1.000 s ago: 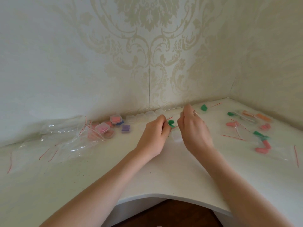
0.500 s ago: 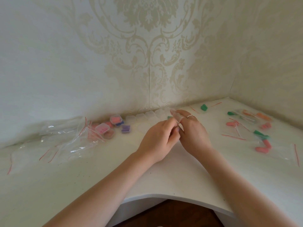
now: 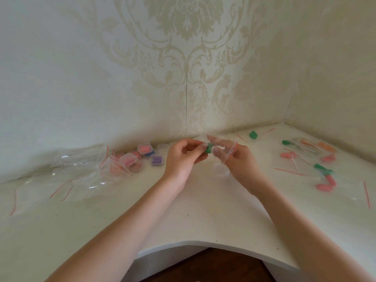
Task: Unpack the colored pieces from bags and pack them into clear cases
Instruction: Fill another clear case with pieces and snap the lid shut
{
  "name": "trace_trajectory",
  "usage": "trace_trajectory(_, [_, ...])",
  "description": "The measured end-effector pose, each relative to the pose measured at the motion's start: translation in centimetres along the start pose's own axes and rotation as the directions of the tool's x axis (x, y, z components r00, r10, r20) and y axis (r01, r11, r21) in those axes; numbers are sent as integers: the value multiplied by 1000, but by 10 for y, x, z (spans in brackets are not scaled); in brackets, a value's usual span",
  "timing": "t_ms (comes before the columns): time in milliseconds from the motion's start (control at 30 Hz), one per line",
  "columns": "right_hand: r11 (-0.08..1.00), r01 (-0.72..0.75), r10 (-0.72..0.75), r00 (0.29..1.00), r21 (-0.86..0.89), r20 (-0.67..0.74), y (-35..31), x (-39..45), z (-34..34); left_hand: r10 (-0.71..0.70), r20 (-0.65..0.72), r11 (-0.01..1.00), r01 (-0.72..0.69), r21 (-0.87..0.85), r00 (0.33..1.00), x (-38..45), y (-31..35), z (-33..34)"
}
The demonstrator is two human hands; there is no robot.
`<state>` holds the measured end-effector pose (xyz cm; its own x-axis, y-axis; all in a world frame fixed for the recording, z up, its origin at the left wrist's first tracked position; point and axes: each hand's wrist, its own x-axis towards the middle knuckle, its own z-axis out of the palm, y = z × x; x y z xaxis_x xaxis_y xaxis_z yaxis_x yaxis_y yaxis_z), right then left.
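My left hand pinches a small green piece at its fingertips, just above the white corner desk. My right hand holds a small clear zip bag with a red seal line, its mouth against the green piece. An open clear case lies on the desk just below my right hand. Filled clear cases with pink, blue and purple pieces stand by the wall to the left.
Empty clear bags with red seal lines lie heaped at the left. At the right lie more bags with pink, orange and green pieces, and one loose green piece near the wall. Empty clear cases line the back wall.
My hands have lifted a little and drawn apart. The green piece now shows between them at my left fingertips, with the bag in my right hand.
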<state>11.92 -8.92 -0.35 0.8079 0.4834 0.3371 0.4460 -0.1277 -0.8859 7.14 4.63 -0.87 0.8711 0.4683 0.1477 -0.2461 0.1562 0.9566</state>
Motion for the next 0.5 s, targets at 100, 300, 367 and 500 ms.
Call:
trace_trajectory(100, [1000, 6, -6, 1000, 12, -2, -1, 0, 2, -28, -23, 999, 28, 22, 999, 0, 0, -2])
trace_trajectory(300, [999, 24, -22, 996, 23, -91, 5, 4, 1, -83, -70, 996, 80, -49, 994, 3, 1, -3])
trace_trajectory(367, [999, 22, -19, 993, 32, -116, 6, 5, 1, -102, -71, 991, 96, -91, 992, 4, 2, -3])
trace_trajectory(500, [999, 34, -29, 991, 33, -128, 4, 4, 3, -135, 34, 988, 137, -68, 990, 2, 4, -1])
